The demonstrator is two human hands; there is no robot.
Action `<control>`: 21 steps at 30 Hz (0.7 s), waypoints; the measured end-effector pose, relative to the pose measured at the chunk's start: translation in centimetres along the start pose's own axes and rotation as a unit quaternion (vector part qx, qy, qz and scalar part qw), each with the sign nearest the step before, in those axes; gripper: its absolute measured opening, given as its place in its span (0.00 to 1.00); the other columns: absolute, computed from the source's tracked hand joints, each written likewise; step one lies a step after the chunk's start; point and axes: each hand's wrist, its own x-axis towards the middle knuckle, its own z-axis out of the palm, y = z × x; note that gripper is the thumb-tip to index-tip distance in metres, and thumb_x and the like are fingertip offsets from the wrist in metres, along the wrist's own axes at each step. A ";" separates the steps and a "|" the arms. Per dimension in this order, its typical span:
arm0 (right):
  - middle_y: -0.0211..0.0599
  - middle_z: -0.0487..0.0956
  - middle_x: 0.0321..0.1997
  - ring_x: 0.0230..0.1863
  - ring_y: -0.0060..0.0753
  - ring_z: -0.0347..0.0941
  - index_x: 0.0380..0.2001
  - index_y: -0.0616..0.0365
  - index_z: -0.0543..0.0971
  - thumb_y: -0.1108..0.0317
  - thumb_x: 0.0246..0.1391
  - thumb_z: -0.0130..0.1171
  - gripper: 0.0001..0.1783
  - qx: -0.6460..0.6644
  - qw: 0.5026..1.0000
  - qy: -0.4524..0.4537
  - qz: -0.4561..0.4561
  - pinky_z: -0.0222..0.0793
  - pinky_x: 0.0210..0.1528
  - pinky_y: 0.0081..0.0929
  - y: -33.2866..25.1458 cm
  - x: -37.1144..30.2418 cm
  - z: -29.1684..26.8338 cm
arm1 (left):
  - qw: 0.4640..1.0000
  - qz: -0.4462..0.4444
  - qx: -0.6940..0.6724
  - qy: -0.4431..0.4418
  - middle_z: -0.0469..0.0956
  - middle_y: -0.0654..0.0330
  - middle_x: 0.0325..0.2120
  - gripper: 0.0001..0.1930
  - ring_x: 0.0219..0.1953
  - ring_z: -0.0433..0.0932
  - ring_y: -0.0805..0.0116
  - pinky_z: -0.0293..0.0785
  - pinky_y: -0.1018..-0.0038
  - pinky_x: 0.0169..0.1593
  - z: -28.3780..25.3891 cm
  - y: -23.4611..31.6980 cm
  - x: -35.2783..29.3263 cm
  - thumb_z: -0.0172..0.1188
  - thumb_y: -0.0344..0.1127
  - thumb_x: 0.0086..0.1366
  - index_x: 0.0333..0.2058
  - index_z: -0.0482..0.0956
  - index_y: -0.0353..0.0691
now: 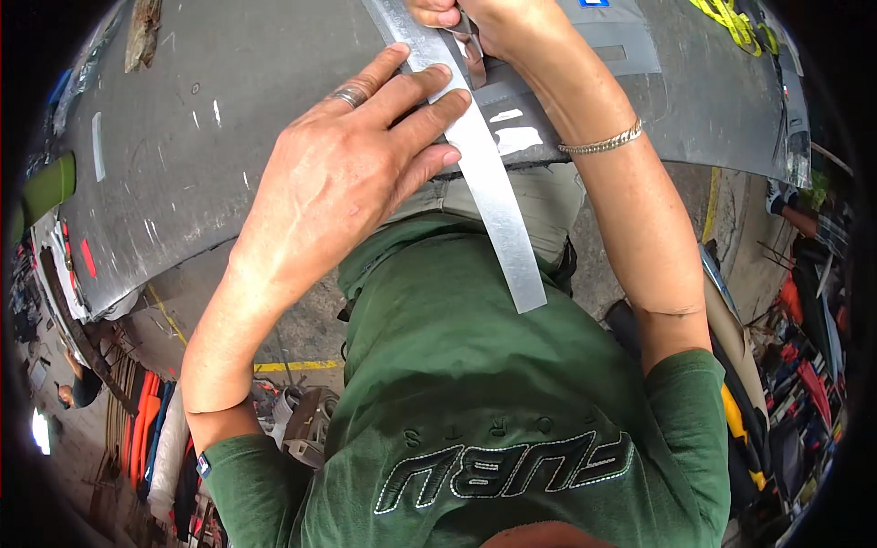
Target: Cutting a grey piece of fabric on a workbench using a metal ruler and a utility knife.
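Note:
My left hand point(356, 142) lies flat, fingers spread, with its fingertips pressing on a long metal straightedge point(498, 215). The strip runs slantwise over the near edge of a dark worktable point(292, 55), and its lower end juts out in front of my green shirt. At the top of the view, my right hand point(475, 23) is closed around a flat metal blade-like tool point(471, 59), just right of the straightedge; its exact kind is unclear. Under and beside the tool lies grey fabric point(607, 55) with a rectangular stitched patch. The far end of the straightedge is cut off by the frame.
Yellow strapping point(731, 23) lies at the table's far right, and a worn wooden piece point(143, 35) at the far left. A green roll point(47, 192) sits by the left edge. Rolled coloured materials point(151, 429) stand lower left; another person point(82, 388) is beyond.

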 end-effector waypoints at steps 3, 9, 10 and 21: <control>0.26 0.67 0.22 0.11 0.20 0.58 0.46 0.60 0.72 0.42 0.74 0.40 0.29 -0.004 0.999 -0.015 -0.034 0.53 0.12 0.23 0.5 0.1 -0.1 | 1.000 0.001 0.001 0.005 0.79 0.65 0.59 0.22 0.66 0.73 0.56 0.79 0.62 0.58 0.2 -0.2 -0.1 0.69 0.45 0.63 0.56 0.83 0.51; 0.27 0.68 0.22 0.12 0.20 0.58 0.46 0.61 0.71 0.42 0.74 0.39 0.29 0.012 0.999 -0.015 -0.036 0.53 0.12 0.23 0.4 0.0 -0.2 | 1.000 0.004 -0.001 0.015 0.80 0.65 0.58 0.23 0.66 0.74 0.57 0.80 0.62 0.58 0.4 -0.2 0.0 0.70 0.45 0.62 0.56 0.83 0.52; 0.27 0.68 0.22 0.12 0.20 0.58 0.46 0.61 0.71 0.42 0.74 0.39 0.29 0.007 0.999 -0.017 -0.043 0.53 0.12 0.23 0.4 0.0 -0.2 | 1.000 0.004 -0.002 0.015 0.80 0.65 0.58 0.23 0.66 0.74 0.57 0.80 0.62 0.58 0.4 -0.2 0.0 0.70 0.45 0.62 0.56 0.83 0.52; 0.29 0.68 0.22 0.11 0.22 0.58 0.45 0.62 0.71 0.44 0.74 0.37 0.28 -0.008 0.998 -0.014 -0.054 0.55 0.12 0.24 0.4 -0.2 -0.1 | 1.000 0.000 -0.003 0.013 0.80 0.66 0.57 0.23 0.65 0.74 0.56 0.80 0.62 0.57 0.3 -0.1 0.0 0.71 0.45 0.60 0.55 0.83 0.52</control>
